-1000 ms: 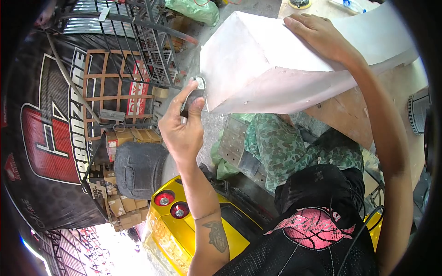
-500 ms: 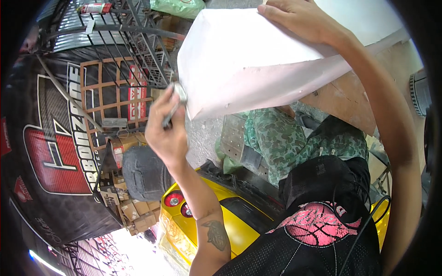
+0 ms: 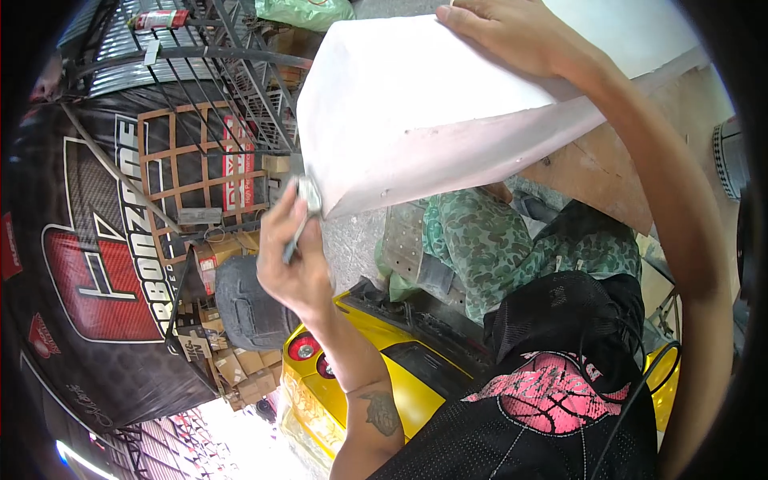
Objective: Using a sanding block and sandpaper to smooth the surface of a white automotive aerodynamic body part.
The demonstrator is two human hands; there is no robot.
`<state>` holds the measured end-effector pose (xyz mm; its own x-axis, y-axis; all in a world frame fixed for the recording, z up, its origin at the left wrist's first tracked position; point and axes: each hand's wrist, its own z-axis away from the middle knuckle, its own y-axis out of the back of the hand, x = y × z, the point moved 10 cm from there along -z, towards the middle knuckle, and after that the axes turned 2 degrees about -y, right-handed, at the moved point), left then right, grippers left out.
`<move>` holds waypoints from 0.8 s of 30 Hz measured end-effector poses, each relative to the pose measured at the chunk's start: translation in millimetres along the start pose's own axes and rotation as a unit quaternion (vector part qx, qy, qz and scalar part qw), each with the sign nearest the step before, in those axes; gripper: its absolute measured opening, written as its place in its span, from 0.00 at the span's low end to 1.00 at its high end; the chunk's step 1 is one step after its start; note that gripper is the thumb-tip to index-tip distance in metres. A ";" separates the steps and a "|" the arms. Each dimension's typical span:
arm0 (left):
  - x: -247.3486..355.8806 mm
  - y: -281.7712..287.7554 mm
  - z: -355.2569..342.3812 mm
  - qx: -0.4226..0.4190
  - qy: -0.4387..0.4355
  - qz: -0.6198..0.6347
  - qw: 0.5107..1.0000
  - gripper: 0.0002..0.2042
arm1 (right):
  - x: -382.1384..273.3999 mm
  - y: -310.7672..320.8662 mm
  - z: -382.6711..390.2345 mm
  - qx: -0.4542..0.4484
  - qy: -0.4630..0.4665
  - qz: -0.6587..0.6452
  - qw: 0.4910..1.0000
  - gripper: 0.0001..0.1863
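A large white panel [image 3: 416, 104] with a rounded edge fills the upper middle of the head view. My right hand [image 3: 512, 36] lies flat on its top surface near the far side, fingers spread. My left hand [image 3: 292, 256] is closed around a small grey tool [image 3: 306, 196], likely a sanding piece, and presses it against the panel's lower left corner. Below the panel I see my camouflage trousers [image 3: 496, 240] and black mesh top with a pink print [image 3: 552, 392].
A yellow car [image 3: 360, 384] with red tail lights sits below my left arm. A black printed banner [image 3: 96, 264] hangs at the left. A metal rack [image 3: 232, 88] stands behind it, with cardboard boxes [image 3: 232, 368] and a dark tyre [image 3: 248, 300] nearby.
My left hand with the grey tool has slid along the panel's lower left corner edge. The panel now sits larger and lower in view. My right hand stays on top.
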<state>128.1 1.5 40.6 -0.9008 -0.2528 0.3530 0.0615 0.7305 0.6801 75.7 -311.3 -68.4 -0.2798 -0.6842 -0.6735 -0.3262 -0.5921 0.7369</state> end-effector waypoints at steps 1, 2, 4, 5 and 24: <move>-2.1 -0.2 -1.1 0.001 0.010 -0.037 0.999 0.12 | -0.4 3.6 0.2 0.019 -0.008 -0.007 1.000 0.32; -4.7 -1.2 -1.8 -0.009 0.022 -0.089 0.996 0.11 | -1.5 7.2 2.2 0.036 -0.011 -0.014 0.999 0.31; -4.7 -1.4 -1.8 -0.009 0.036 -0.035 0.999 0.12 | -3.8 3.1 5.4 0.004 -0.011 -0.045 0.999 0.31; -7.3 -3.1 -3.2 -0.012 0.049 -0.039 0.998 0.13 | -0.8 1.0 7.4 -0.018 -0.025 -0.075 0.997 0.31; -17.4 -5.4 -9.7 0.002 0.031 0.047 0.998 0.15 | -91.4 12.1 13.9 -0.102 0.089 -0.044 0.990 0.35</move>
<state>147.7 -4.2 37.0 -0.8630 -0.2222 0.4537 0.1420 0.7552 0.6399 84.8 -250.1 1.3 -0.0883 -0.6790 -0.7288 -0.1472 -0.7148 0.6837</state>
